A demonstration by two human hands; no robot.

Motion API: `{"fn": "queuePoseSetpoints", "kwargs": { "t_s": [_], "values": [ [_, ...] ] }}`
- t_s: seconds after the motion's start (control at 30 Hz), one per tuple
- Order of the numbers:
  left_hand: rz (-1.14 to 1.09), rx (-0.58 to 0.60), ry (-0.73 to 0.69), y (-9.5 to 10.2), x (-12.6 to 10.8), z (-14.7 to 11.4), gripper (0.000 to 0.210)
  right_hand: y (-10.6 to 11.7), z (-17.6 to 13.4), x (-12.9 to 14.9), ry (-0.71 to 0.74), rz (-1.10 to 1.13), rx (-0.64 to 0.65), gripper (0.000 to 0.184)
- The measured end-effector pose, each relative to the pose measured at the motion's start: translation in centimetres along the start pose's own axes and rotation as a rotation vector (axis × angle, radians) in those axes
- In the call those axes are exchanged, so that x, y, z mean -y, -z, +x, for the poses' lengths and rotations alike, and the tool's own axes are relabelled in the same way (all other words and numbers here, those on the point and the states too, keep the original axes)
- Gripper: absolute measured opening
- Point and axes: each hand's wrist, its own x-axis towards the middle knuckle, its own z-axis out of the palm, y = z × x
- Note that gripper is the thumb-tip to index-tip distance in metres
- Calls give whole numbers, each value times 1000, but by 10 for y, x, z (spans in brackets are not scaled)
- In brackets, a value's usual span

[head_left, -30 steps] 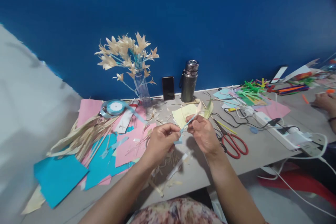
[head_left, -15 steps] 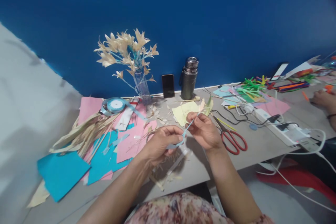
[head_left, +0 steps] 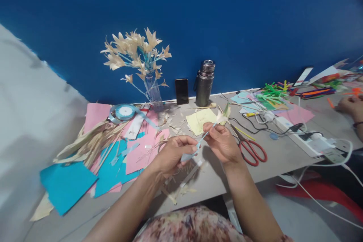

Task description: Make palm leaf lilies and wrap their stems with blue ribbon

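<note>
My right hand (head_left: 222, 141) pinches the stem of a pale craft flower (head_left: 221, 117) just below its head, which has a green leaf-like strip beside it. My left hand (head_left: 177, 151) is closed on light blue ribbon (head_left: 189, 156), its loose end hanging below the fingers. Between the hands, a thin blue length runs along the stem; whether it is wrapped tightly all round I cannot tell. Red-handled scissors (head_left: 252, 151) lie right of my right hand. Yellow paper (head_left: 200, 121) is behind the hands.
Left are a blue ribbon roll (head_left: 124, 112), dried husks (head_left: 82, 147) and blue paper (head_left: 68, 185). A vase (head_left: 154, 92) of similar flowers, a phone (head_left: 182, 90) and a flask (head_left: 204, 83) stand by the wall. Right lie a power strip (head_left: 295, 136) and another person's hand (head_left: 350, 106).
The flower has turned between my right fingers and its head shows paler. The ribbon end below my left hand now spreads out flatter. Both hands stay nearly in place.
</note>
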Motion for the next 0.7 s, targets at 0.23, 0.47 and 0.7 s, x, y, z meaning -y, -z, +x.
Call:
{"fn": "queuePoseSetpoints", "kwargs": {
  "t_s": [0.23, 0.47, 0.7],
  "values": [
    [-95, -141, -56, 7, 6, 9, 26, 5, 1, -7, -73, -99, 33, 31],
    [-148, -303, -117, 9, 12, 17, 28, 4, -17, -21, -78, -390, -86, 40],
    [-165, -275, -100, 11, 12, 13, 28, -3, -20, -15, 59, -595, -122, 35]
  ]
}}
